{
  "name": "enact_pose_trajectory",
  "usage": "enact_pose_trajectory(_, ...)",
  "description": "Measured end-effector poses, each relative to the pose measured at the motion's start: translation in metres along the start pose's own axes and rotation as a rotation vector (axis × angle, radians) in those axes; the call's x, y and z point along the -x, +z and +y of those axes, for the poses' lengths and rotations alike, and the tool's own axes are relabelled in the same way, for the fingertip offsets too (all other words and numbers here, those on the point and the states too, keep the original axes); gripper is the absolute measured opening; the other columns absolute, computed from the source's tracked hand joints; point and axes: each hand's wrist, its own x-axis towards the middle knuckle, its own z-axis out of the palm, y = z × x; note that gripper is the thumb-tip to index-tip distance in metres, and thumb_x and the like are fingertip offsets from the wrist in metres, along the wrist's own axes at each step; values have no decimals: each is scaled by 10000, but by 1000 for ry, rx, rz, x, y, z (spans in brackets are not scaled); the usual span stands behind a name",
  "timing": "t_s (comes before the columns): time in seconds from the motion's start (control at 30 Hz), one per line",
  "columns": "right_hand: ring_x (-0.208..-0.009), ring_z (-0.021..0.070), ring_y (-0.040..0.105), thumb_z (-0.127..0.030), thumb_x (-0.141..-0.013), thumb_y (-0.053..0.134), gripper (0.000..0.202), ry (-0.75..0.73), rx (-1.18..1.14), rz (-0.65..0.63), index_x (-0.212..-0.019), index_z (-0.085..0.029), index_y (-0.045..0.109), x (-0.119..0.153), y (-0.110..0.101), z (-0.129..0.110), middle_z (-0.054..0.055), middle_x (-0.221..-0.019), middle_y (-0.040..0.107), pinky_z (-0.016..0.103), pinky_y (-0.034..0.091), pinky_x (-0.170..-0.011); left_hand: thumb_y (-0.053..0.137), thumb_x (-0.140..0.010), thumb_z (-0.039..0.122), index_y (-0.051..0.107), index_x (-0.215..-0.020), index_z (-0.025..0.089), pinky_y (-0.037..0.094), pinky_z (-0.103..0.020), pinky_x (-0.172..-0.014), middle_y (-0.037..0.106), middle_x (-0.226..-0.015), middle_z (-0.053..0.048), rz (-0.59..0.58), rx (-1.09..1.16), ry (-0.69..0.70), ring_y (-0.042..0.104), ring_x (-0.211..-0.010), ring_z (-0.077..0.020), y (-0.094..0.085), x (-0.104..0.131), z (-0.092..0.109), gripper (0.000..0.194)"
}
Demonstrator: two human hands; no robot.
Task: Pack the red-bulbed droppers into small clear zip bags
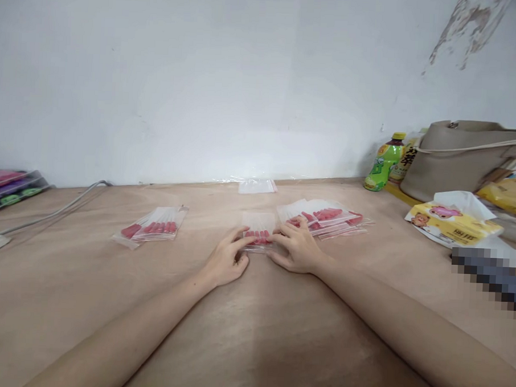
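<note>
A clear zip bag (258,237) with several small red pieces lies flat between my hands. My left hand (229,258) touches its left edge with the fingertips, fingers apart and nothing gripped. My right hand (297,246) rests at its right edge, its fingers spread, the farther ones reaching over the near-left corner of a pile of similar filled bags (328,215). More bags with red pieces (160,227) lie overlapped on the left. Near the wall is a stack of flat white-looking bags (257,186).
On the right stand a green bottle (384,163), a beige handbag (451,159) and a yellow tissue pack (451,220), with a blurred-out dark object (489,275) nearer. At the left are a grey cable (64,208) and a bag of coloured items (12,188).
</note>
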Motion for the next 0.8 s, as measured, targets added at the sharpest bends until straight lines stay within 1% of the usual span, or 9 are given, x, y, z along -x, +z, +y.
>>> enact_pose_trajectory(0.07, -831, 159, 506, -447, -754, 532, 323, -34, -65, -28, -948, -200, 607, 1, -3, 1, 43, -883, 585, 399, 204, -872, 439, -746, 58, 588, -1087, 185, 489, -337, -849, 529, -1183, -81, 1, 20, 68, 557, -1015, -191, -1, 0, -6, 394)
enact_pose_trajectory(0.17, -824, 146, 510, -417, -776, 523, 258, -22, -70, -28, -897, -216, 631, 1, -2, 1, 32, -862, 588, 391, 213, -868, 454, -791, 102, 609, -1066, 176, 478, -329, -879, 607, -1100, -68, 2, 14, 118, 583, -994, -178, 1, 0, -15, 324)
enact_pose_trajectory(0.27, -826, 147, 510, -340, -803, 504, 197, -17, -15, -31, -886, -232, 646, 0, 2, 2, 24, -820, 603, 391, 206, -873, 473, -811, 143, 633, -1020, 169, 497, -333, -848, 635, -1050, -72, 21, -12, 126, 609, -943, -184, 3, 0, -22, 264)
enact_pose_trajectory(0.37, -810, 148, 506, -273, -814, 489, 181, -1, 44, -44, -870, -230, 655, 1, 6, 4, 21, -785, 625, 388, 195, -878, 471, -828, 164, 657, -933, 164, 509, -345, -806, 657, -975, -78, 55, -45, 131, 620, -892, -194, 5, -1, -27, 213)
enact_pose_trajectory(0.5, -794, 153, 503, -240, -816, 476, 187, 50, 93, -37, -788, -219, 660, 1, 8, 5, 15, -740, 637, 389, 185, -871, 458, -843, 164, 645, -859, 170, 513, -322, -764, 658, -928, -64, 83, -69, 122, 624, -831, -179, 7, -1, -30, 188)
enact_pose_trajectory(0.6, -763, 147, 501, -210, -790, 488, 171, 124, 85, -31, -741, -214, 652, -2, 9, 4, 4, -717, 635, 385, 181, -864, 469, -815, 120, 623, -841, 172, 507, -296, -748, 651, -923, -51, 80, -69, 105, 619, -820, -169, 7, -3, -31, 164)
enact_pose_trajectory(0.7, -726, 137, 491, -187, -749, 506, 132, 206, 73, -11, -695, -195, 627, -5, 11, 3, -1, -700, 627, 377, 180, -850, 472, -763, 51, 604, -873, 174, 504, -268, -707, 651, -885, -34, 60, -65, 86, 618, -782, -156, 6, -7, -32, 211)
enact_pose_trajectory(0.8, -713, 136, 477, -197, -748, 501, 119, 205, 86, 13, -664, -172, 582, -8, 11, 1, 5, -696, 615, 366, 192, -825, 479, -760, 45, 597, -918, 177, 499, -252, -703, 655, -901, -27, 42, -63, 74, 623, -780, -147, 6, -10, -33, 237)
